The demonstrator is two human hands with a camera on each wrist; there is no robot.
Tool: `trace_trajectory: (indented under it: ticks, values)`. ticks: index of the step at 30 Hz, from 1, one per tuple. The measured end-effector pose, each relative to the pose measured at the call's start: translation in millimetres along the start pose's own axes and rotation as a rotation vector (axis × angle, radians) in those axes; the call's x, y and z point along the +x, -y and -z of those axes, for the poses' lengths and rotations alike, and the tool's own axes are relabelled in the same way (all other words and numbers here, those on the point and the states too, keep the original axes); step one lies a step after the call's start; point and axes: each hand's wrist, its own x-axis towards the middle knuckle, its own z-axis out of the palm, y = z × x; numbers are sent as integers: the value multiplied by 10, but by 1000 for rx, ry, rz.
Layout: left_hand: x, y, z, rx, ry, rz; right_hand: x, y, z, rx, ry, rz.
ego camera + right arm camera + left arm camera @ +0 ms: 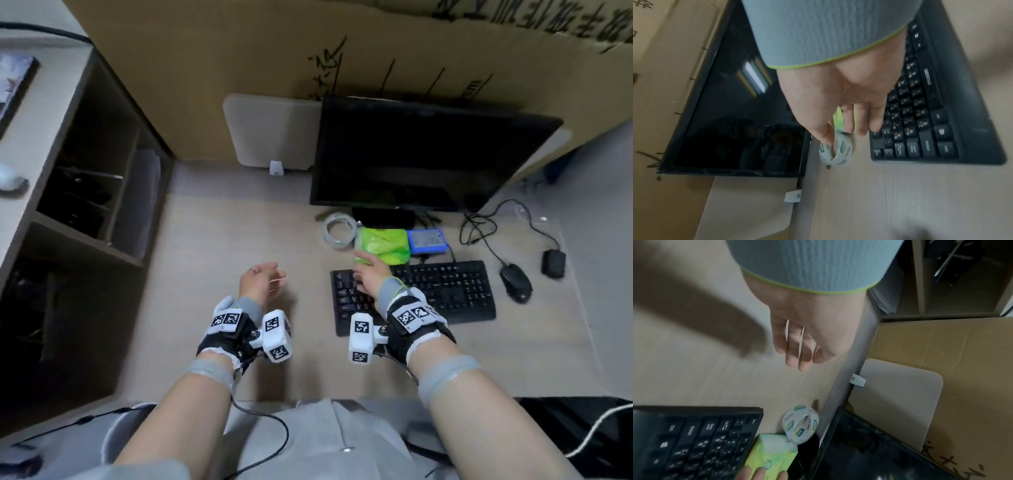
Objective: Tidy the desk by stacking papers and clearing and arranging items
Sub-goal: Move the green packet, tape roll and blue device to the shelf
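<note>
The desk (222,233) looks mostly tidy. Right hand (371,274) rests loose fingers (847,121) on the tissue pack (383,245) at 1 o'clock. Left hand (260,282) holds two thin sticks (800,340), not yet put away.

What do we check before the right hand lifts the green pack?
1. right hand reaches the green pack: ok, fingertips touch its near corner.
2. Grip closed on the pack: cannot tell; the fingers look fairly straight.
3. tape roll clear of the pack: not ok, it stands on edge close beside the pack's far corner.
4. left hand free to help: not ok, it holds two thin sticks.
5. Bare desk to set things on: ok, left of the keyboard.
</note>
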Motion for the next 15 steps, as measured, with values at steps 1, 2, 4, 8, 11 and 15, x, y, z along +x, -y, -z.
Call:
trace_trajectory:
  ticks: [1,2,4,8,11,15]
  values:
    - [34,7,-71,6,6,2,2,-2,79,-7,-29,2]
    - [53,21,-151,20,23,7,1,11,167,-26,-67,7]
    - [103,61,-331,41,64,26,39,58,346,-78,-132,17]
    - [122,68,-584,107,103,42,56,186,567,-125,-179,7]
    - [170,39,-762,159,122,40,137,257,701,-120,-160,-17]
    - [264,-48,-936,151,107,35,395,279,818,-71,-190,-75]
